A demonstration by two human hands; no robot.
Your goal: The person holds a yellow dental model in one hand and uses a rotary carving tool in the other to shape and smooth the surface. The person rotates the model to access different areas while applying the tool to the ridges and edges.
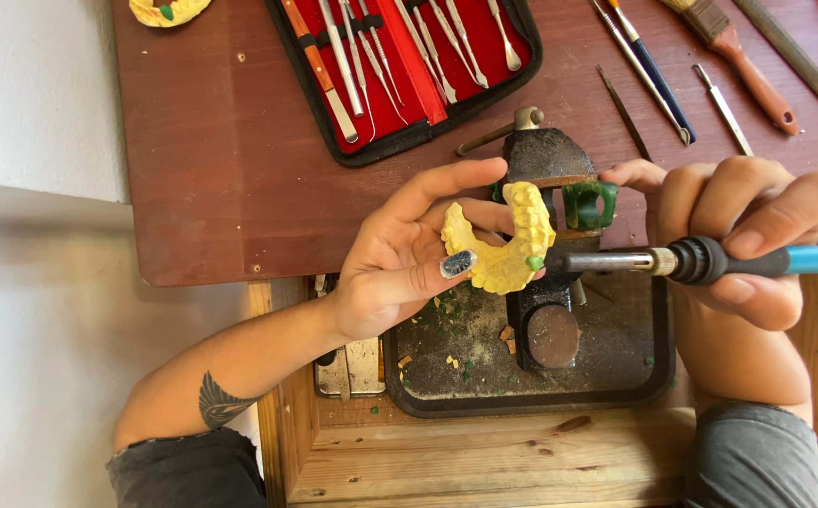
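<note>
My left hand [400,259] holds a yellow horseshoe-shaped dental cast [508,240] between thumb and fingers, over a dark tray. A small green bit sits on the cast's right end. My right hand [748,235] grips a heated iron tool [710,261] with a black collar and blue handle; its metal tip points left and touches the cast by the green bit. A small green piece [588,202] is clamped in the bench vise [545,160] just behind the cast, near my right index finger.
An open red-lined case of metal instruments [400,66] lies at the back of the brown table [230,169]. Files, a brush and picks [710,56] lie at the back right. Another yellow cast [169,9] sits far left. The black tray [522,362] holds crumbs.
</note>
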